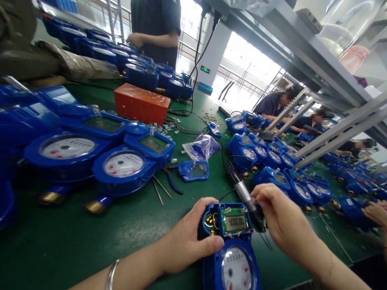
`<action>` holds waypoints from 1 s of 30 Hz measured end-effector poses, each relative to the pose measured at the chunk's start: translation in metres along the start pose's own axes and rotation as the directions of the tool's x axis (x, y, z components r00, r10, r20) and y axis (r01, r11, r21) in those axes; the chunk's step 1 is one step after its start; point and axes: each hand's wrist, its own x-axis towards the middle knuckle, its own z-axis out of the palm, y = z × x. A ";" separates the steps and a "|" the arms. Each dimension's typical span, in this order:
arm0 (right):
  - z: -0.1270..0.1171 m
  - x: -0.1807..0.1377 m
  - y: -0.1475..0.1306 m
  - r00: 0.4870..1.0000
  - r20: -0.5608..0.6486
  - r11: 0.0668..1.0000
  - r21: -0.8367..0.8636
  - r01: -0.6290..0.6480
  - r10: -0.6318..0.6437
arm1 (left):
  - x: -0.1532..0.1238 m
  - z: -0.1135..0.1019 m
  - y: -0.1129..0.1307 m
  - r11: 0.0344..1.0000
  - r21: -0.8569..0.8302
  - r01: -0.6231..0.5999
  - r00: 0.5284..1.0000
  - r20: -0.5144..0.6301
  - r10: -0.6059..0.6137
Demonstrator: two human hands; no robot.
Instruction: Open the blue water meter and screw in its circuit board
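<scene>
My left hand (193, 233) is closed on the upper side of a blue water meter (208, 262), thumb across its front. The meter's top housing is uncovered, showing a green circuit board with a lit-up digit display (235, 222), yellow wires and a round compartment. Below them sits the white dial (236, 269). To the right of the meter, my right hand (281, 219) is closed, with the thin metal prongs of what look like tweezers (267, 241) pointing down from it. An electric screwdriver (243, 193) lies just behind, close to the right fingertips, partly hidden.
Blue meters (123, 169) stand at left, more (272, 157) at right. Behind the hands lie a blue cover (193, 171), pliers (173, 183), thin sticks (159, 189) and a plastic bag (202, 148). An orange box (142, 103) sits farther back. Other people work around the green table (90, 249).
</scene>
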 end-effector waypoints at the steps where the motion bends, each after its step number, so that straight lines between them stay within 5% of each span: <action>1: 0.004 0.013 0.004 0.996 0.053 0.997 0.024 -0.071 0.070 | 0.000 0.000 0.000 1.000 -0.003 0.001 1.000 0.000 -0.001; 10: 0.076 0.102 0.025 0.946 0.325 0.996 0.091 -0.023 -0.008 | -0.007 -0.002 0.000 1.000 -0.013 -0.009 1.000 -0.006 0.009; 20: 0.106 0.140 0.025 0.910 0.415 0.894 0.398 -0.206 0.025 | -0.011 -0.002 -0.004 0.999 0.037 -0.014 0.999 -0.038 0.015; 25: 0.089 0.119 0.029 0.864 0.497 0.825 0.451 -0.339 0.083 | -0.009 -0.003 -0.003 0.999 0.015 -0.037 0.999 -0.034 0.037; 30: 0.038 0.096 0.013 0.771 0.636 0.909 0.307 -0.283 0.025 | -0.007 -0.004 -0.002 0.998 -0.052 -0.027 0.999 -0.028 0.026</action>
